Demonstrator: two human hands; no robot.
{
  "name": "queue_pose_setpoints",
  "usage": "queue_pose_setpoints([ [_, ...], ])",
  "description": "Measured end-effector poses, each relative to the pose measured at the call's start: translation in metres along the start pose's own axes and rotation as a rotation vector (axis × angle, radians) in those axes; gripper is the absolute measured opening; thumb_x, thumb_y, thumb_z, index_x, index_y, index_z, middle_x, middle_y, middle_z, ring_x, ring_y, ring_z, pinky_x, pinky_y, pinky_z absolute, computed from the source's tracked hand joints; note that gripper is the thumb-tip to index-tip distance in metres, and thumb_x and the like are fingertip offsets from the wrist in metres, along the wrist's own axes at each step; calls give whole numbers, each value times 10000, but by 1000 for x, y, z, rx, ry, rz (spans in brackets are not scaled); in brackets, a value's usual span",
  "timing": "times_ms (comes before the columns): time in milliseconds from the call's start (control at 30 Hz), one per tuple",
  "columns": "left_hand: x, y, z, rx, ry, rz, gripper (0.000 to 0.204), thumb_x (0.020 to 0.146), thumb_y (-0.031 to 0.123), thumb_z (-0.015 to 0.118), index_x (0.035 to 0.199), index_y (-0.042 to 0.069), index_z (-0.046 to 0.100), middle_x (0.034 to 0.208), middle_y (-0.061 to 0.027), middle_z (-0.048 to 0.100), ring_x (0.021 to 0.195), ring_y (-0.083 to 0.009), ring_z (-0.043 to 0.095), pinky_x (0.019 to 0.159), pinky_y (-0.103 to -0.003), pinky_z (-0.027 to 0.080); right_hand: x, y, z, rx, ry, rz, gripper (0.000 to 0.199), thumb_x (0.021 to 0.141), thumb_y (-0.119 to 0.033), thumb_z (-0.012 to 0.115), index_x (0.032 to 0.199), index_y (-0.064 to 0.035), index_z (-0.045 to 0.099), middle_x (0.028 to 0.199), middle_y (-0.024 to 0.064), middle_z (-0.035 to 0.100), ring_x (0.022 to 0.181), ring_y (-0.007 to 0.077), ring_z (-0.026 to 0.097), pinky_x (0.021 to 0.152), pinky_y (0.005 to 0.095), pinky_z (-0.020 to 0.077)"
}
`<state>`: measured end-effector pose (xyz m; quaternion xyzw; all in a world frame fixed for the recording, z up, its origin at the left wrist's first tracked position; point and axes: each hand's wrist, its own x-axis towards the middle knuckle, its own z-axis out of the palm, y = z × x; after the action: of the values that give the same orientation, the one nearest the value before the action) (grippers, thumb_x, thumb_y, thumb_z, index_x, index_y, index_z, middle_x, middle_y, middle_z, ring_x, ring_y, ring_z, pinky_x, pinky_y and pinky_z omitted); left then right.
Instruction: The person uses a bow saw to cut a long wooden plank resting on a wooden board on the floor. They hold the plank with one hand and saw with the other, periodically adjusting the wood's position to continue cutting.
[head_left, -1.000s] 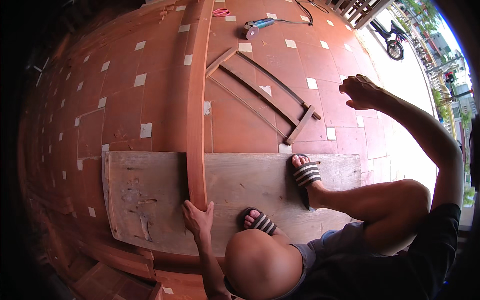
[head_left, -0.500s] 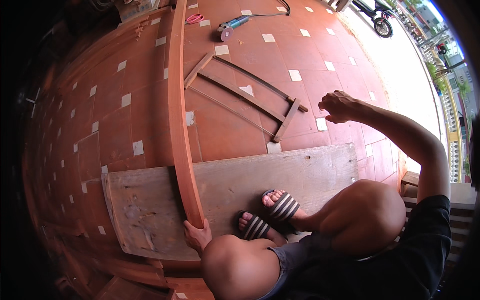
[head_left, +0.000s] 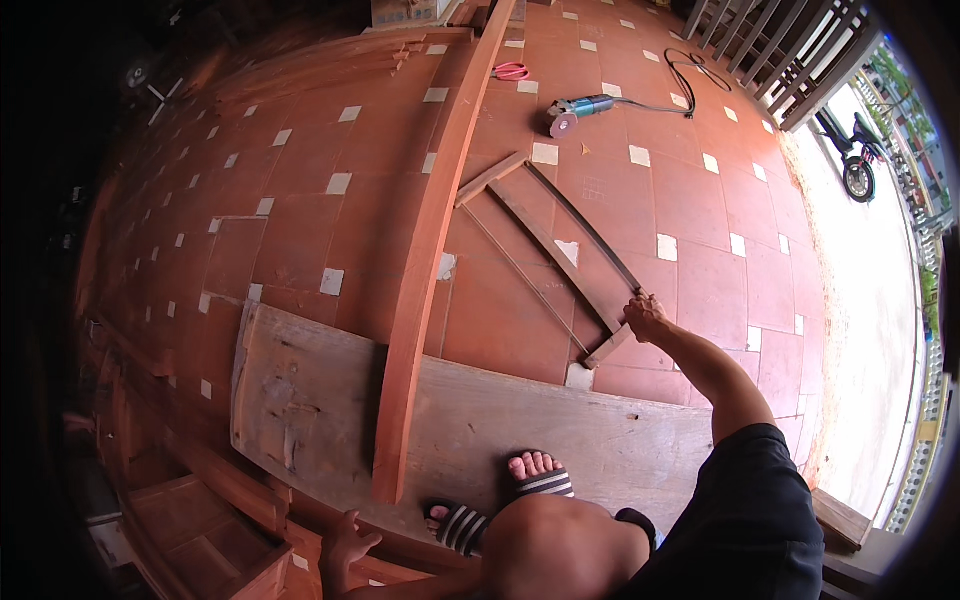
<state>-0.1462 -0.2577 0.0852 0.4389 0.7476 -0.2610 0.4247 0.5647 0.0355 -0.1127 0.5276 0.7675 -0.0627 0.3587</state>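
On the tiled floor, out ahead and to the person's right, lies a wooden frame saw, its long axis running from the near right end away toward the upper left. The right hand reaches forward with the arm nearly straight and is closed around the saw's near end, at the corner where the short end bar meets the long rails. The left hand is well apart from it, low at the picture's bottom edge, fingers spread open beside the near edge of a broad weathered plank. A long reddish beam lies across that plank, between the two hands.
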Motion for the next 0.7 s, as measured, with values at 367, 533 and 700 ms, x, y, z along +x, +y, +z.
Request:
queue_pose_setpoints([
  [367,-43,6,-163,70,361,10,628,852,282,818,1391,45,601,1270,-213,711,1158,-349,704,979,-428,557,60,-31,97,44,330,177,249,1017,-211,537,1230,-122,631,1181,90,614,1101,270,617,945,437,440],
  [533,-15,71,-195,194,346,161,589,880,287,796,1384,56,598,1275,-204,704,1174,-387,681,983,-461,547,40,-10,103,38,324,106,242,1010,-198,550,1229,-142,637,1145,75,646,1096,264,661,1102,496,403],
  [700,18,100,-201,274,333,276,562,908,308,780,1383,70,596,1301,-197,691,1208,-392,659,1012,-473,537,-7,1,12,114,382,-234,249,866,-66,691,1100,-132,637,1101,82,641,1059,288,665,1197,520,356],
])
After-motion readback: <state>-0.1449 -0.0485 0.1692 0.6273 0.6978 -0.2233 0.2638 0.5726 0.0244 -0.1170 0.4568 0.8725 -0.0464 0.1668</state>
